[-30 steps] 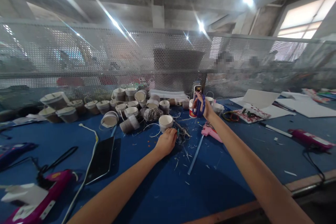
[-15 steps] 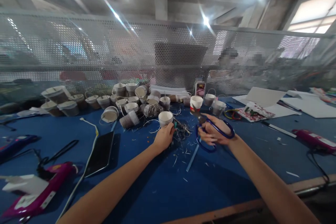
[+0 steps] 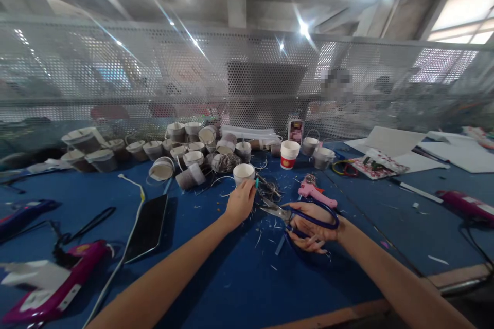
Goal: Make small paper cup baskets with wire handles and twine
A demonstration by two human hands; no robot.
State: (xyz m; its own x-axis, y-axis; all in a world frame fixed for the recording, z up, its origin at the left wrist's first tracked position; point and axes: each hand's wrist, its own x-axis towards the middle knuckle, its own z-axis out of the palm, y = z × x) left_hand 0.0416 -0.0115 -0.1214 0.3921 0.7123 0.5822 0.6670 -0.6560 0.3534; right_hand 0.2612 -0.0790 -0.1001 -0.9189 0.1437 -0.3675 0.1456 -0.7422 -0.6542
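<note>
My left hand (image 3: 240,204) is closed against the near side of a small white paper cup (image 3: 244,170), seeming to grip it low down. A small teal bit (image 3: 257,183) shows at its fingertips; I cannot tell what it is. In my right hand (image 3: 314,221) are scissors (image 3: 278,211) with blue loop handles, their blades parted and pointing left towards my left hand, apart from it. A tangle of grey string scraps (image 3: 270,187) lies just beyond the blades. Behind the right hand rests a pink glue gun (image 3: 316,193).
Several grey-wrapped little buckets (image 3: 193,157) crowd the back left. A red-and-white stack of paper cups (image 3: 289,154) stands at the back. To the left lie a black phone (image 3: 146,229), a white cable (image 3: 133,216) and a magenta power strip (image 3: 65,282). White papers (image 3: 393,144) sit at right.
My right hand has lowered the scissors, and the blades have swung from pointing up to pointing left. The pink glue gun now shows behind them. My left hand has stayed at the cup.
</note>
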